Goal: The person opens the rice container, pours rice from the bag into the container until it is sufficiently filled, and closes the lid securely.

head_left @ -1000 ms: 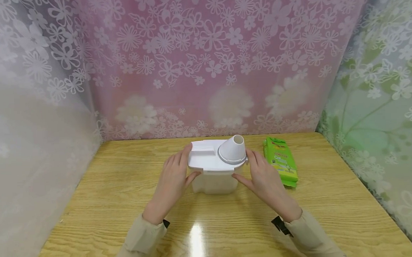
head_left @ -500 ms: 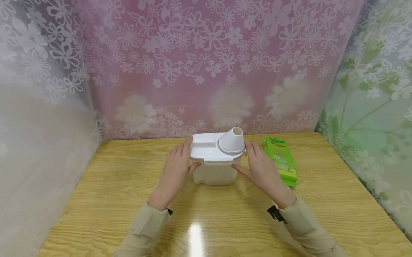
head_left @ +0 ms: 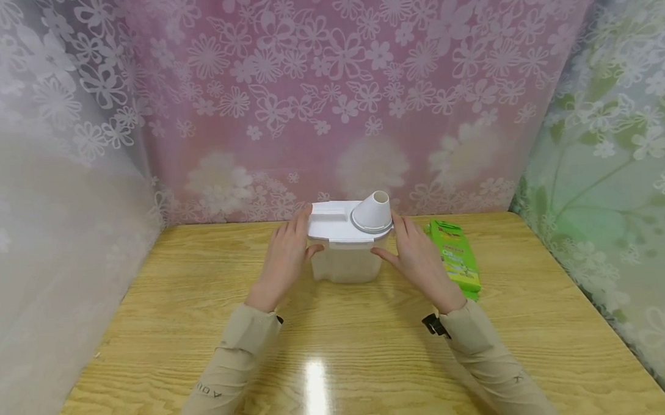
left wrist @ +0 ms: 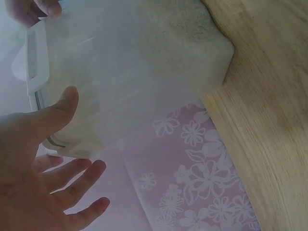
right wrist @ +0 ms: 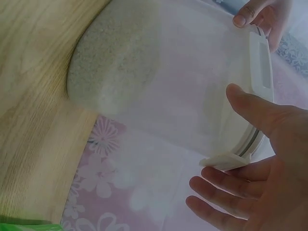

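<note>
A translucent plastic storage container (head_left: 348, 262) stands upright toward the back of the table, under a white lid (head_left: 329, 231). A white cone-shaped piece (head_left: 372, 213) rises from the lid's right side. Pale, grainy contents (right wrist: 115, 57) show through the wall in its lower part. My left hand (head_left: 283, 252) grips the left end just below the lid, thumb on the near face. At the opposite end my right hand (head_left: 421, 259) holds it the same way, its thumb on the near face. In both wrist views the container's base meets the wood.
Right of the container, partly behind my right hand, lies a green and yellow packet (head_left: 456, 252). The wooden table (head_left: 193, 310) ends at the back against a pink flowered curtain (head_left: 287, 160). Pale flowered curtains hang along both sides.
Both hands have moved the container away from me, toward the table's back edge, keeping hold of it throughout. The green and yellow packet stays where it was.
</note>
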The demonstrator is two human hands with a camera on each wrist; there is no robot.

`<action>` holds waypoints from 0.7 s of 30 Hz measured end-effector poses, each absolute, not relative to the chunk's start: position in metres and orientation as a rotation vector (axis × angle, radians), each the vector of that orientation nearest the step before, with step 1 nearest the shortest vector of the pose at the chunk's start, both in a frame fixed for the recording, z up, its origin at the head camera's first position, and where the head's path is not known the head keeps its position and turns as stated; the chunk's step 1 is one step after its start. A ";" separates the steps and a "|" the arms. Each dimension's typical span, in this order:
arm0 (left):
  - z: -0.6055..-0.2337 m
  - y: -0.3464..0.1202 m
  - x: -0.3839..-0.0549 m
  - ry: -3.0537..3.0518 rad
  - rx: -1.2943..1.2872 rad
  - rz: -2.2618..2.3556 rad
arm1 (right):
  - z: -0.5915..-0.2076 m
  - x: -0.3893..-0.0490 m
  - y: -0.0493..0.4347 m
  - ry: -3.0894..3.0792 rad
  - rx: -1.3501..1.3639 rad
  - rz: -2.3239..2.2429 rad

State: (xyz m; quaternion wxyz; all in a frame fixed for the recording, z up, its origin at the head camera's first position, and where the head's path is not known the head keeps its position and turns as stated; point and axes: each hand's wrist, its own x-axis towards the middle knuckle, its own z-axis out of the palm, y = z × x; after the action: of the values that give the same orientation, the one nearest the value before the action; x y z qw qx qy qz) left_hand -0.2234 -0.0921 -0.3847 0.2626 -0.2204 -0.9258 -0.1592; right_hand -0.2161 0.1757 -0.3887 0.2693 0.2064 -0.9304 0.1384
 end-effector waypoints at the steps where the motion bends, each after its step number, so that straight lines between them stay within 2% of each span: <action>1: -0.385 -0.092 -0.226 -2.505 -0.595 -0.429 | -0.389 -0.218 0.176 -2.510 0.552 0.372; 12: -0.393 -0.092 -0.238 -2.521 -0.564 -0.454 | -0.394 -0.230 0.174 -2.604 0.489 0.414; 21: -0.401 -0.088 -0.233 -2.575 -0.549 -0.430 | -0.403 -0.221 0.173 -2.598 0.442 0.557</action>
State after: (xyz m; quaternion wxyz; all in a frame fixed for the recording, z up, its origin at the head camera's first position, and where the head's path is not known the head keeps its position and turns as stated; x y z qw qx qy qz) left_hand -0.2327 -0.0878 -0.4007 0.2346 -0.2001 -0.9383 -0.1566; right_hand -0.2214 0.1730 -0.4028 0.2223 0.1600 -0.9404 0.2015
